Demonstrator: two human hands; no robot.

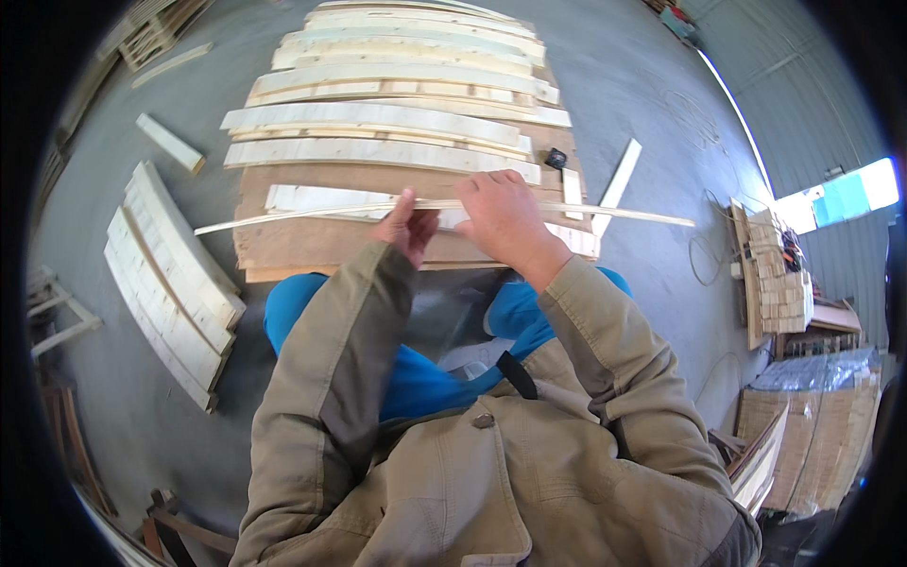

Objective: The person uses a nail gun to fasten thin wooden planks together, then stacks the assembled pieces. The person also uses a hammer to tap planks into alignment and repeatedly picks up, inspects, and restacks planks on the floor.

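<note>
A long, thin wooden board (614, 212) is held crosswise in front of me, nearly edge-on, its two ends reaching well past my hands. My left hand (411, 227) grips it left of its middle, thumb up along the near face. Close beside it, my right hand (507, 215) wraps over the top with the back of the hand toward me. Just beyond and below lies another pale board (312, 197) on a brown panel (283, 250), partly hidden by the held one. A small black object (556, 158), perhaps a tape measure, rests near the panel's right side.
Several pale boards (378, 151) lie in rows across the panel's far part. More boards (165, 274) are stacked on the floor at left, with a short piece (170, 143) beyond them. Another board (619, 180) lies right of the panel. Wood stacks (784, 274) stand far right.
</note>
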